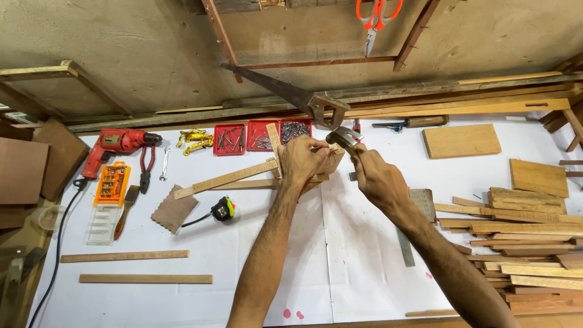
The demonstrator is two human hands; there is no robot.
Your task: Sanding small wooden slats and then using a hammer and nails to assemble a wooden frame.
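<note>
Here L hand (302, 159) pinches wood strips (243, 175), R hand (375, 176) grip closed on steel hammer (342, 136)

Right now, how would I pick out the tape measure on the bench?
Start at the red electric drill at the white-covered bench's far left. Below and right lies a brown sandpaper sheet; just right of that sits the black-and-yellow tape measure, the only small rounded object there.

A white-covered workbench (364, 255) stands against a rough grey wall (121, 36) — wooden battens (316, 62) nailed across it.
</note>
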